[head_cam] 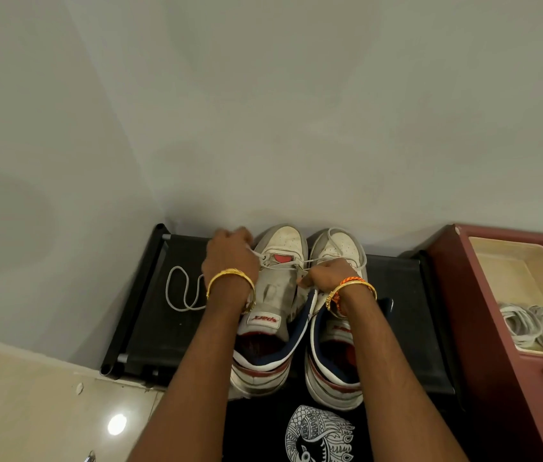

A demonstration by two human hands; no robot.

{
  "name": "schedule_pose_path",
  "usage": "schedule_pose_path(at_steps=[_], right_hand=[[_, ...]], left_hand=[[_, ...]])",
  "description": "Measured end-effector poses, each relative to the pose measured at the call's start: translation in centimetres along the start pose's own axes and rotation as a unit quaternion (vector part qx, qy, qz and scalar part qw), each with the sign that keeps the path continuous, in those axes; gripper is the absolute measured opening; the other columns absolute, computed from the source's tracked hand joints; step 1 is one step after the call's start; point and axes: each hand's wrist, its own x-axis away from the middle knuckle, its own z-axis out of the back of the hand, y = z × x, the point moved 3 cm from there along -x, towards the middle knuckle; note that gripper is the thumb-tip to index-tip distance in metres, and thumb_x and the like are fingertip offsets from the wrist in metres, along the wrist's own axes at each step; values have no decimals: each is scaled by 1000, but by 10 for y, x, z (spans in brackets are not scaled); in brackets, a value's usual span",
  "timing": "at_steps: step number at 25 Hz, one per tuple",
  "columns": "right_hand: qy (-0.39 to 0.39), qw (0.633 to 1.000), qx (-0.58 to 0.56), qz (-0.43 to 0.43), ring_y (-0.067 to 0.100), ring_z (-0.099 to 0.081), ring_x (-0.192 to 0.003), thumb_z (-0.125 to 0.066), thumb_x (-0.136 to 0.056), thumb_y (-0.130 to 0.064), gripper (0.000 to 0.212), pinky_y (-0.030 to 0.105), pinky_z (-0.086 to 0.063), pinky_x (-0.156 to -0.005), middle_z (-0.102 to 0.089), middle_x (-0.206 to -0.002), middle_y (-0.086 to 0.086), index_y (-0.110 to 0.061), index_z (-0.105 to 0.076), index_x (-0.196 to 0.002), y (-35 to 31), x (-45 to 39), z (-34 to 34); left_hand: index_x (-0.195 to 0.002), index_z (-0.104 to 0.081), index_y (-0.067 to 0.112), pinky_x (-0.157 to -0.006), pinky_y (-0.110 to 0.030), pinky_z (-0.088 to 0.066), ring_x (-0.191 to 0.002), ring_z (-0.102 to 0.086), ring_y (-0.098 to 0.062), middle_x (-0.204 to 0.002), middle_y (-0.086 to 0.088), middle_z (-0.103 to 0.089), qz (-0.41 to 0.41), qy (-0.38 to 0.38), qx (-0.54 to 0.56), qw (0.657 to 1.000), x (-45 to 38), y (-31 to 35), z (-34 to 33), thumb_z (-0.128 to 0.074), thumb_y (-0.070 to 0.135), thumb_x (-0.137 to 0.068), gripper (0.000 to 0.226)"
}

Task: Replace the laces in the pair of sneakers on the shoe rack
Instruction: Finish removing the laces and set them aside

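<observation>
We see two white sneakers side by side on the black shoe rack, toes toward the wall. The left sneaker has its tongue standing up, with a red patch showing near the toe end and a lace running across its lowest eyelets. The right sneaker sits just beside it, touching along the inner edge, with a loop of lace lying over its toe.

Our left hand is at the outer side of the left sneaker, its grip curled closed on one end of the lace, which is drawn taut from the eyelet. Our right hand rests between the two sneakers, its grip pinching the other end of that same lace. Both wrists carry gold bangles, and the right one also has an orange thread.

A loose lace lies in loops on the rack, left of the left sneaker. To the right of the rack stands a maroon cabinet holding a cream tray, and coiled white laces lie bunched in the tray's near end.
</observation>
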Motion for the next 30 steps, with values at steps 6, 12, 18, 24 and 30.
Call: schedule_pose_path(at_steps=[6, 12, 18, 24, 30], right_hand=[[9, 1000, -7, 0, 21, -58, -70, -67, -74, -11, 20, 26, -45, -57, -68, -78, 9, -13, -62, -55, 2, -2, -1], [13, 1000, -20, 2, 15, -51, -61, -66, -76, -10, 20, 24, -41, -53, -61, -68, 4, -12, -62, -57, 3, 0, 1], [-11, 1000, -17, 3, 11, -54, -63, -69, -78, -13, 11, 23, -39, -50, -64, -72, 2, -11, -66, -67, 3, -1, -1], [-3, 999, -31, -8, 18, -55, -68, -71, -74, -12, 6, 29, -45, -66, -62, -72, 4, -7, -68, -71, 2, 0, -1], [1, 1000, -8, -13, 20, -55, -68, -66, -72, -11, 6, 27, -46, -59, -64, -77, 8, -5, -66, -74, 1, 0, 1]], left_hand=[[-128, -56, 30, -106, -46, -27, -137, -19, -27, -147, -6, -29, -201, -107, -280, 933, 18, 24, -27, -51, 40, -90, 40], [-101, -71, 31, -103, -42, -23, -129, -33, -16, -143, 7, -35, -144, -1, -113, 983, 15, 24, -19, -57, 32, -89, 18], [-75, -57, 21, -75, -28, -51, -81, -60, -15, -86, 1, -60, 146, 245, 575, 767, -5, -29, 26, -54, 6, -91, 22], [-97, -55, 15, -62, -26, -48, -71, -53, -17, -81, -2, -55, 58, 128, 382, 913, -2, -23, 19, -51, 18, -92, 7], [-126, -58, 30, -106, -49, -21, -128, -32, -26, -136, -5, -41, -165, -73, -267, 947, 21, 34, -31, -55, 36, -90, 36]])
